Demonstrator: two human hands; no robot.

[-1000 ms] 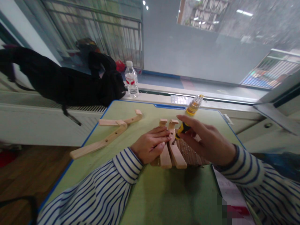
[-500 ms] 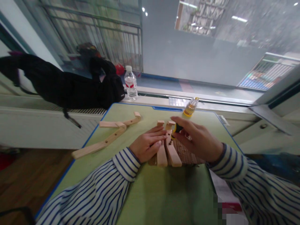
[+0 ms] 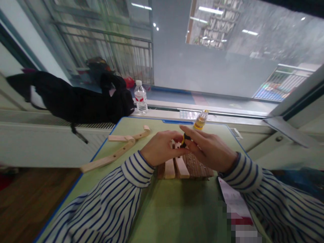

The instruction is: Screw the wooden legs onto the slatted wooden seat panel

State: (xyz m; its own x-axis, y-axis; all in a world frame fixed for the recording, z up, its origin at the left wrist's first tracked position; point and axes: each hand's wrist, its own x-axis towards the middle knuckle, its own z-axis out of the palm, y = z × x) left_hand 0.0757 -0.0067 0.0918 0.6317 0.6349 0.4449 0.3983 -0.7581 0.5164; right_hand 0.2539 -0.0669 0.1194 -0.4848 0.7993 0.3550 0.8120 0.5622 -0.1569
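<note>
My right hand (image 3: 209,148) pinches a short black-and-yellow screwdriver (image 3: 186,139) between thumb and fingers, above the wooden pieces. My left hand (image 3: 162,146) curls in from the other side, its fingertips and thumb closed about the lower part of the screwdriver; the tip is hidden. Below them two pale wooden strips (image 3: 181,167) with dark holes lie side by side on a brown wooden block (image 3: 198,167). Small metal bits dot the block's right part, under my right hand.
Two more curved wooden pieces (image 3: 115,154) lie at the table's left. A clear container with yellow ends (image 3: 201,119) stands at the back edge. Beyond are a water bottle (image 3: 140,98) and a black bag (image 3: 88,101) on the sill. Printed paper (image 3: 234,197) lies right.
My left hand has gone from lying flat on the wooden strips to curling its fingers and thumb at the screwdriver. My right hand, still holding it, has shifted slightly left. The view has tilted a little.
</note>
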